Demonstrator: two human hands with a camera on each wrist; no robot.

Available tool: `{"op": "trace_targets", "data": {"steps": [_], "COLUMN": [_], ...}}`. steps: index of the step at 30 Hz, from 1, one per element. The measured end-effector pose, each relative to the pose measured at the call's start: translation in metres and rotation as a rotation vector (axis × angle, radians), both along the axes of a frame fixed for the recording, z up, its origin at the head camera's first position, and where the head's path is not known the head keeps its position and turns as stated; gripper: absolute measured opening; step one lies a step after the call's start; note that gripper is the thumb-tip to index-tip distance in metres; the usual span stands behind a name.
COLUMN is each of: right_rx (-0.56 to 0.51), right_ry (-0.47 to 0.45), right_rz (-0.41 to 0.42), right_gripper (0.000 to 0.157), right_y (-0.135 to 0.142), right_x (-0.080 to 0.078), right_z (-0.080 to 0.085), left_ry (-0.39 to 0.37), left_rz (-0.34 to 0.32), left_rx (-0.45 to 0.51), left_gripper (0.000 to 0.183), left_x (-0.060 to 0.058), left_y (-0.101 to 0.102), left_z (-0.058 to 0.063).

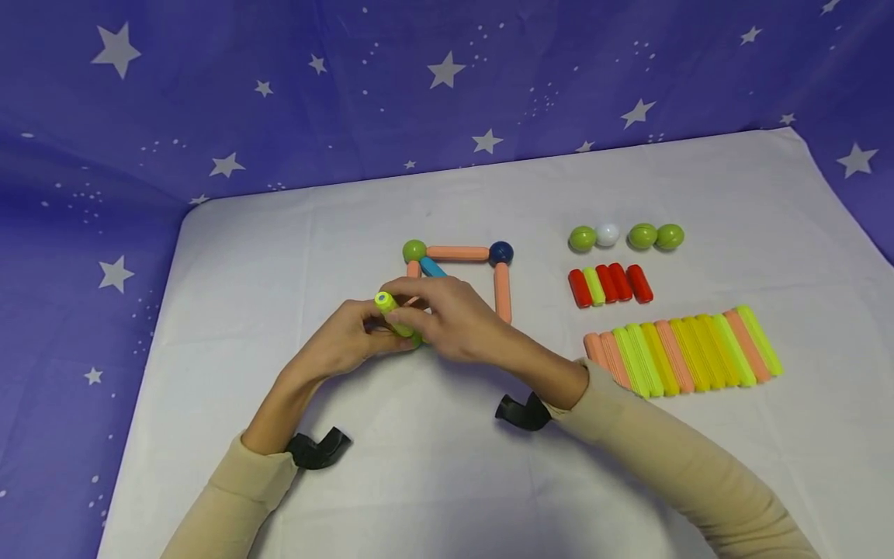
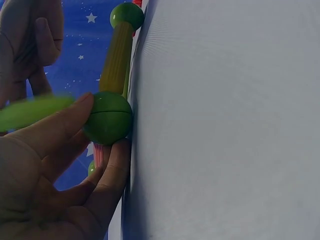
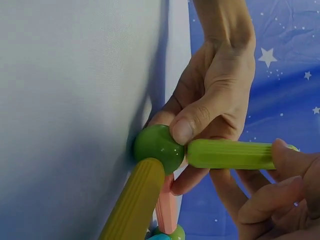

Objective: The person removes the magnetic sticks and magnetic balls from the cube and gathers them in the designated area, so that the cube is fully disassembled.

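Observation:
My left hand (image 1: 352, 338) pinches a green ball (image 3: 159, 147) between thumb and fingers at the near left corner of a frame of sticks and balls. In my right hand (image 1: 457, 318) is a lime-green ribbed stick (image 3: 230, 154), pinched near its outer end and standing up from the table. Its inner end is at the green ball, touching or nearly so. A yellow stick (image 2: 116, 60) and a salmon stick (image 3: 166, 205) also run from that ball. The far side has another green ball (image 1: 415, 251), a salmon bar (image 1: 457, 254) and a dark blue ball (image 1: 500, 253). A blue stick (image 1: 433, 268) is partly hidden.
On the right of the white table (image 1: 419, 481) lies a row of long sticks (image 1: 684, 355). Behind it are several short red sticks (image 1: 618, 282), a short lime stick (image 1: 594, 286), green balls (image 1: 642, 236) and a white ball (image 1: 608, 234). A starry blue cloth (image 1: 377, 93) hangs behind.

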State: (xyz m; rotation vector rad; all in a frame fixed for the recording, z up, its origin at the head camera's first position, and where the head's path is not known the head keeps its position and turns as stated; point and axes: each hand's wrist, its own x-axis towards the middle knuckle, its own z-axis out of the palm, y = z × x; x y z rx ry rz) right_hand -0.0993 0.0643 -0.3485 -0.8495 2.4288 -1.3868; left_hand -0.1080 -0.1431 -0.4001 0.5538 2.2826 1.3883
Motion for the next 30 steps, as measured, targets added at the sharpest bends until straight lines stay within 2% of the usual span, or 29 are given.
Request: {"op": "trace_targets", "data": {"steps": [6, 13, 16, 22, 30], "right_rx": [-0.018, -0.048, -0.024, 0.05, 0.148], "right_ry": [0.007, -0.013, -0.032, -0.137, -0.148], "right_rz": [-0.024, -0.04, -0.083, -0.202, -0.314], "right_gripper": [0.022, 0.031, 0.031, 0.037, 0.038], "right_y": [0.006, 0.026, 0.04, 0.073, 0.12], "right_x": [0.0, 0.004, 0.009, 0.022, 0.045], "right_z": [0.009, 0.012, 0.01, 0.003, -0.013], "left_ry": [0.016, 0.008, -0.016, -0.029, -0.016], "left_rz": [-0.015, -0.012, 0.007, 0.024, 0.015], "left_rx": [-0.016, -0.019, -0.027, -0.048, -0.049], "left_gripper": [0.028, 0.046, 0.05, 0.051, 0.05], "left_x": [0.0, 0.0, 0.0, 0.002, 0.002], "left_y": [0.0, -0.001, -0.001, -0.001, 0.001], "left_z": [0.002, 0.001, 0.001, 0.002, 0.002]}}
